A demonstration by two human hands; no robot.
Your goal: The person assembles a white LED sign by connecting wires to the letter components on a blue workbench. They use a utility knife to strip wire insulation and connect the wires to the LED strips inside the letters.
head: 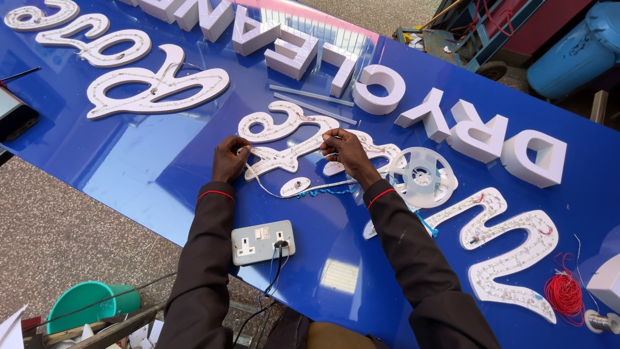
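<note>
While both sleeves reach up from the bottom of the head view, the left hand (229,158) and right hand (345,150) meet at the middle of the frame over a white script letter (284,155) lying flat on the glossy blue sign panel (148,174). Each hand is pinched closed on a thin white LED strip (255,176), which runs between them along the letter's face and trails down in a loop below it, apparently held taut so it follows the letter's curve. Just right of the right hand sits a clear strip reel (423,176), close enough to feed the strip. Lower centre, a grey double socket box (263,242) rests on the panel with a black cable plugged in. Block letters (481,132) stand at upper right, another script letter (158,87) lies at upper left, and a coil of red wire (564,294) sits at lower right.
</note>
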